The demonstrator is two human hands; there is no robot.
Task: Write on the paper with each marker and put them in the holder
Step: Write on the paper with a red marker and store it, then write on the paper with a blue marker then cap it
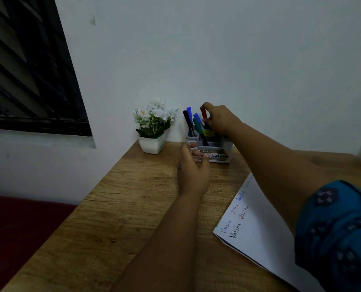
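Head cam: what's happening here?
A person is at a wooden desk. The right hand grips a red marker at the grey holder, where a black, a green and two blue markers already stand. The left hand, open, reaches toward the holder's front without clearly gripping it. The paper beside it carries one word written several times in different colours. A small pot of white flowers stands left of the holder.

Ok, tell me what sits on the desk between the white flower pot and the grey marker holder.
Nothing: in the head view only bare wooden desk and white wall show between the white flower pot and the grey marker holder. The left hand hovers nearer the camera.
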